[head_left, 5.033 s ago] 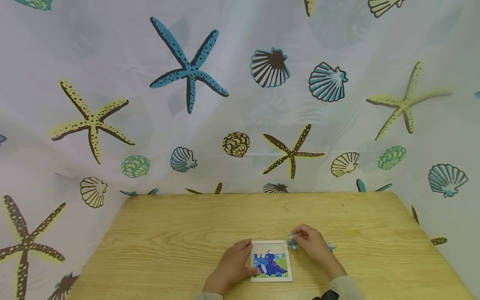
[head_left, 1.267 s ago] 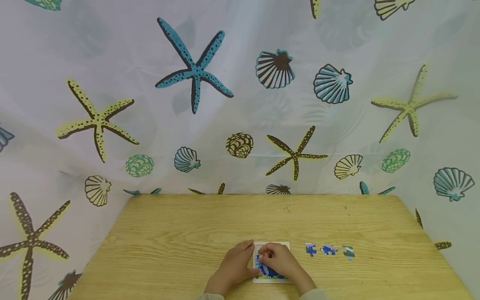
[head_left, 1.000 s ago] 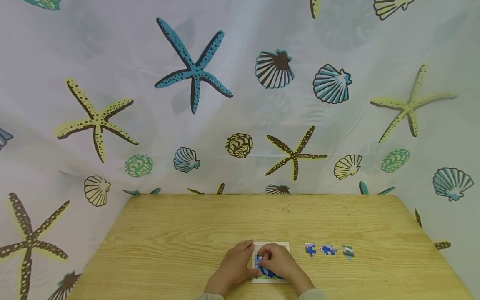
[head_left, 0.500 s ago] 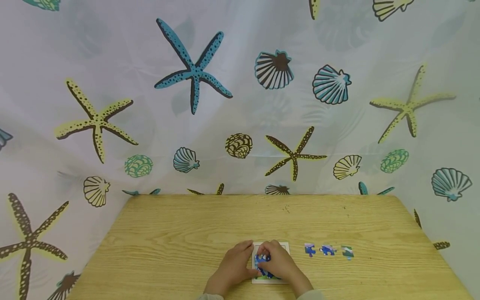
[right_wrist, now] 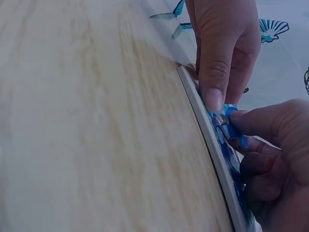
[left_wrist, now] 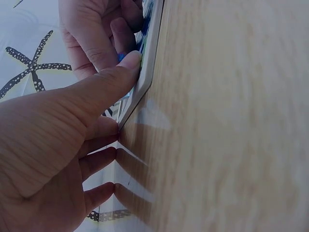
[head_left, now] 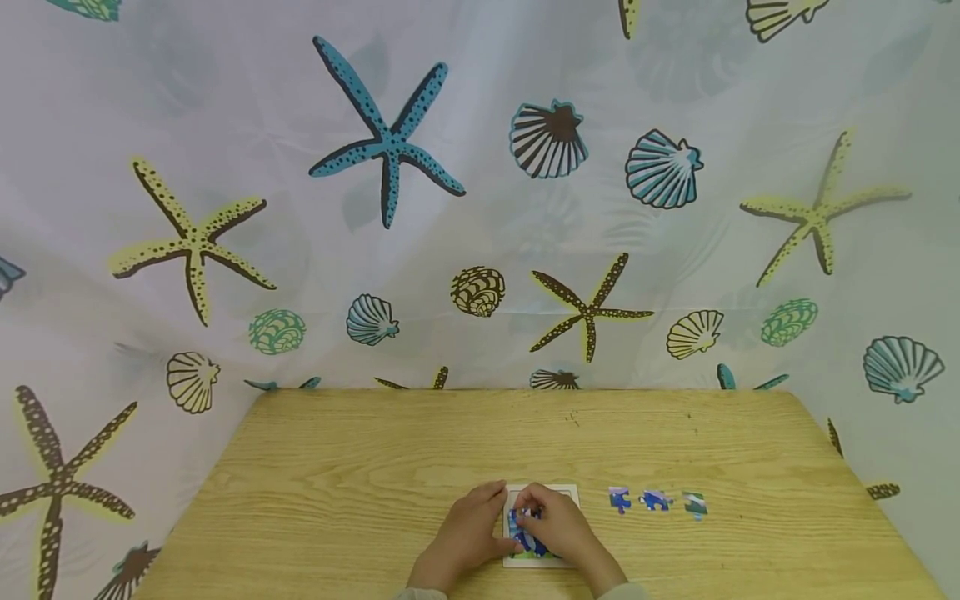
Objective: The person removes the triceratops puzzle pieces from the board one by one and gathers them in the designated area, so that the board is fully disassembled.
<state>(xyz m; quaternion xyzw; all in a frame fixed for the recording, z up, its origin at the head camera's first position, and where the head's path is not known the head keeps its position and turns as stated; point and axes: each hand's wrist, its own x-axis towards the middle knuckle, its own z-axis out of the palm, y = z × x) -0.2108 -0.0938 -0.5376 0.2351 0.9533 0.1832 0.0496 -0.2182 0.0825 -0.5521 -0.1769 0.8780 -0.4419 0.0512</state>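
Note:
A small jigsaw puzzle in a white square frame [head_left: 536, 563] lies on the table, showing blue and green pieces. My left hand [head_left: 468, 525] holds the frame at its left side. In the left wrist view its thumb [left_wrist: 108, 87] lies over the frame's rim, and the fingers touch down along the edge. Above the puzzle, my right hand [head_left: 562, 523] pinches a blue puzzle piece [right_wrist: 233, 127] between thumb and forefinger; the right wrist view shows that piece tilted over the others. Both hands cover much of the picture.
To the right of the frame lie three loose puzzle pieces: one blue [head_left: 620, 498], another blue one [head_left: 656, 500] and a green one [head_left: 695, 503]. The wooden table [head_left: 360, 467] is backed by a curtain [head_left: 480, 225] printed with starfish and shells.
Since five seconds ago my right hand has moved left from the loose pieces to over the puzzle. Within the last second its fingers shift slightly with the piece. The left hand stays put.

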